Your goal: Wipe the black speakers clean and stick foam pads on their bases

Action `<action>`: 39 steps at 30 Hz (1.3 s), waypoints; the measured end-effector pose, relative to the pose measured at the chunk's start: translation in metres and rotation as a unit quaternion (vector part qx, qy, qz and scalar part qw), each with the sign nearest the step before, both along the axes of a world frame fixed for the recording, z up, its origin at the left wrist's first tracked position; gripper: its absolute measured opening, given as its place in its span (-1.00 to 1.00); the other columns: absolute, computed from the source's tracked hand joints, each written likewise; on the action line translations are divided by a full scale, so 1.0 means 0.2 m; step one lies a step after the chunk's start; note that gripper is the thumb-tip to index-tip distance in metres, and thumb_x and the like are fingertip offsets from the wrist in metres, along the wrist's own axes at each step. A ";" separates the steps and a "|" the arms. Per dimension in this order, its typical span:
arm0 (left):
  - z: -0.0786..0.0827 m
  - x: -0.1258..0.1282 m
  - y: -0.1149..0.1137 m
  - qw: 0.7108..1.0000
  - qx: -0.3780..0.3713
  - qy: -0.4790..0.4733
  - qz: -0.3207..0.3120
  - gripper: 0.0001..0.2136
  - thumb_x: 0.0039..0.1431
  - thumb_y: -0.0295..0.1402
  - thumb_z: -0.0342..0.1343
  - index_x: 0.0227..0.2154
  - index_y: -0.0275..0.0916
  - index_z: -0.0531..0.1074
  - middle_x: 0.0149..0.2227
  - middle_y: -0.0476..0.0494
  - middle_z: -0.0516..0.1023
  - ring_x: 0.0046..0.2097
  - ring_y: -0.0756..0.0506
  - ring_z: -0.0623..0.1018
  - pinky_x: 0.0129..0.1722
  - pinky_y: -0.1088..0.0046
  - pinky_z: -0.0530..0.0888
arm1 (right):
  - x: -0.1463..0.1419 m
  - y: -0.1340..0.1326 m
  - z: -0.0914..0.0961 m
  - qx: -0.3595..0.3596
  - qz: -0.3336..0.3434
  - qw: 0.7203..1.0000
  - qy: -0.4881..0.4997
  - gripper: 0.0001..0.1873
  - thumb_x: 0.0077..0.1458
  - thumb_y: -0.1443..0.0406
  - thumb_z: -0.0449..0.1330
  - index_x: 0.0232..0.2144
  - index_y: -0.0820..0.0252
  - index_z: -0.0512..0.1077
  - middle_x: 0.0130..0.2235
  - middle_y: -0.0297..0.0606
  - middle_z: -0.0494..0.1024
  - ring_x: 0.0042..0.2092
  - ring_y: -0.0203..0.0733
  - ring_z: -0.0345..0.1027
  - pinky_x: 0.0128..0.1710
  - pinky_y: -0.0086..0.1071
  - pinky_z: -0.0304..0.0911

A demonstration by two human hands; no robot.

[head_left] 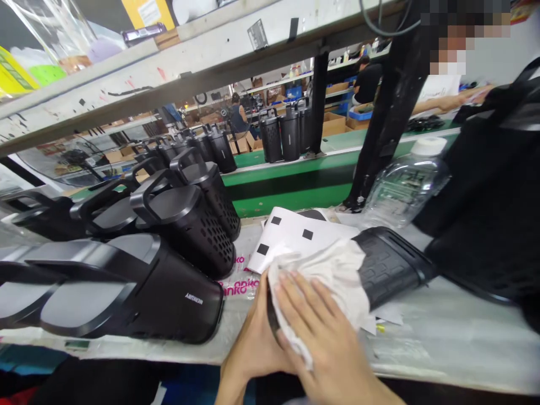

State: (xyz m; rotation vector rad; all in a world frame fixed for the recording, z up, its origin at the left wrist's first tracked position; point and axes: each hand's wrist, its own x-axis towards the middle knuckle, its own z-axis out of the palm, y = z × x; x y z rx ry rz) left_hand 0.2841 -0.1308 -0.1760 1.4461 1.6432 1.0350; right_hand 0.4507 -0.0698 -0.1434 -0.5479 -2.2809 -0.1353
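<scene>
My left hand (255, 346) grips a dark-edged thing near the table's front edge, mostly hidden under a white cloth (343, 267). My right hand (323, 332) presses the cloth down onto it, fingers bent over the fabric. To the right, a black speaker (390, 264) with a patterned side sticks out from beneath the cloth. Whether the dark edge by my left hand belongs to that same speaker, I cannot tell. White sheets with black squares (291, 236) lie just behind the cloth.
Several black speakers with handles (177, 219) crowd the left side; one marked MERKURY (177, 298) lies tilted in front. A clear bottle (405, 183) leans by a dark post (379, 124). Behind is a green conveyor (291, 197); a co-worker's arm (441, 104) reaches in at right.
</scene>
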 end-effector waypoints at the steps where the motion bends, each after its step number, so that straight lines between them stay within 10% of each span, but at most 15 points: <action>1: 0.00 -0.01 -0.01 1.000 0.004 0.022 0.006 0.31 -0.34 -0.22 0.48 0.40 -0.22 -0.30 0.43 -0.46 -0.06 0.42 -0.43 0.05 0.38 -0.07 0.10 | -0.03 -0.01 0.02 0.002 0.017 1.000 -0.020 -0.47 0.34 0.22 -0.01 0.26 0.34 0.27 0.33 -0.15 0.24 0.37 -0.02 0.00 0.30 -0.13 -0.03; 7: 0.08 -0.12 0.04 0.979 0.119 0.162 0.019 0.18 -0.36 -0.52 0.42 0.34 0.02 -0.11 0.37 -0.31 0.15 0.35 -0.44 0.24 0.32 -0.13 0.23 | 0.25 0.41 0.04 -0.083 -0.196 0.977 0.029 -0.54 0.41 0.18 -0.12 0.20 0.12 0.36 0.21 -0.22 0.43 0.30 0.07 0.18 0.23 0.12 0.10; 11: 0.09 -0.16 0.10 0.958 0.162 0.228 -0.058 0.11 -0.20 -0.63 0.31 0.31 0.19 -0.21 0.44 -0.24 -0.07 0.43 -0.38 0.06 0.33 -0.18 0.17 | 0.44 0.60 -0.02 -0.161 -0.201 0.958 0.128 -0.49 0.39 0.05 -0.11 0.15 0.16 0.39 0.19 -0.16 0.45 0.26 0.03 0.24 0.24 0.05 0.18; 15: 0.06 -0.12 0.09 0.985 0.089 0.143 -0.045 0.20 -0.13 -0.47 0.37 0.35 0.14 -0.45 0.47 -0.30 -0.41 0.45 -0.41 -0.11 0.34 -0.22 0.06 | 0.44 0.51 -0.08 -0.150 -0.196 0.951 0.186 -0.53 0.39 0.12 -0.06 0.24 0.12 0.29 0.29 -0.18 0.32 0.34 -0.05 0.11 0.32 -0.05 0.09; 19: 0.05 -0.04 0.06 1.000 0.003 -0.007 0.015 0.24 -0.13 -0.26 0.37 0.38 -0.12 -0.53 0.42 -0.41 -0.03 0.41 -0.40 0.10 0.37 -0.13 -0.01 | 0.47 0.40 -0.13 -0.115 -0.212 0.950 0.198 -0.56 0.39 0.22 -0.05 0.25 0.09 0.28 0.28 -0.18 0.34 0.34 -0.04 0.10 0.34 0.00 0.01; 23: 0.01 0.01 0.03 0.996 0.016 0.049 0.074 0.21 -0.25 -0.34 0.38 0.41 -0.21 -0.29 0.31 -0.40 0.25 0.34 -0.41 0.26 0.36 -0.08 0.08 | 0.49 0.31 -0.14 -0.048 -0.251 0.955 0.151 -0.56 0.37 0.29 -0.04 0.24 0.14 0.29 0.24 -0.10 0.39 0.40 0.06 -0.08 0.35 0.15 -0.20; 31: -0.06 0.01 -0.02 0.996 0.043 0.053 0.055 0.18 -0.16 -0.20 0.41 0.40 -0.09 -0.32 0.39 -0.41 0.09 0.38 -0.38 0.20 0.34 -0.05 0.19 | 0.01 -0.06 -0.03 0.024 0.003 1.000 0.006 -0.49 0.26 0.31 0.00 0.21 0.40 0.33 0.28 -0.08 0.32 0.36 0.02 0.03 0.31 -0.12 -0.09; 39: 0.00 -0.05 0.04 0.991 0.085 0.093 0.053 0.12 -0.23 -0.43 0.37 0.35 -0.04 -0.23 0.33 -0.38 0.16 0.28 -0.41 0.36 0.25 -0.11 0.30 | 0.33 0.42 0.05 -0.080 -0.225 0.971 0.025 -0.51 0.39 0.15 -0.16 0.11 0.18 0.43 0.11 -0.17 0.53 0.18 0.08 0.31 0.18 0.06 0.09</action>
